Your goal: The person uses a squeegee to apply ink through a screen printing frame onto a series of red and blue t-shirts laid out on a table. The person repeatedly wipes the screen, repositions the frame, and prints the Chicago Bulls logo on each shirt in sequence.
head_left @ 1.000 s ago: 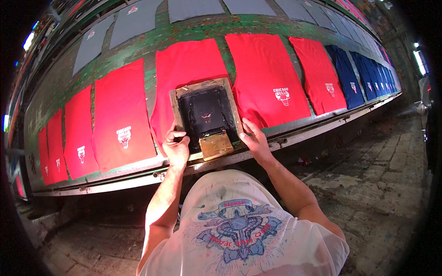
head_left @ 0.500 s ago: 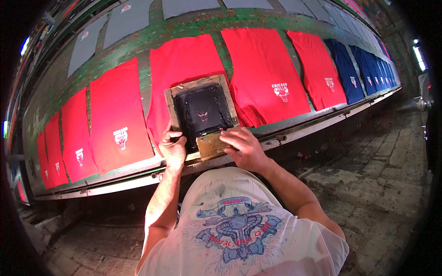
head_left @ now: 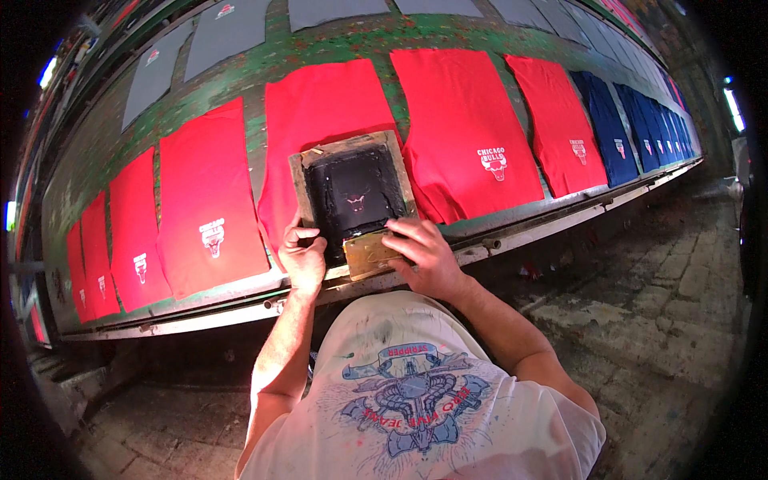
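Observation:
A wooden-framed printing screen (head_left: 300, 180) with a black inside and a small bull-head opening lies on a red fabric piece (head_left: 324, 100). My left hand (head_left: 304, 260) grips the lower left corner of the frame, thumb and fingers closed around its edge. Across the near end of the screen rests a squeegee with a yellowish-brown wooden handle (head_left: 370, 258). My right hand (head_left: 430, 254) holds the squeegee's right end with bent fingers. The squeegee's blade edge is hard to make out.
More red pieces with white prints (head_left: 210, 176) lie to both sides on the long green table (head_left: 240, 90). Dark blue pieces (head_left: 612, 136) continue at the right, and grey ones (head_left: 228, 32) lie along the far side. A metal rail (head_left: 216, 318) borders the near edge.
The view has shifted slightly, so the table and fabric sit a little differently in the picture. Both hands keep their holds, with the screen and squeegee in nearly the same place.

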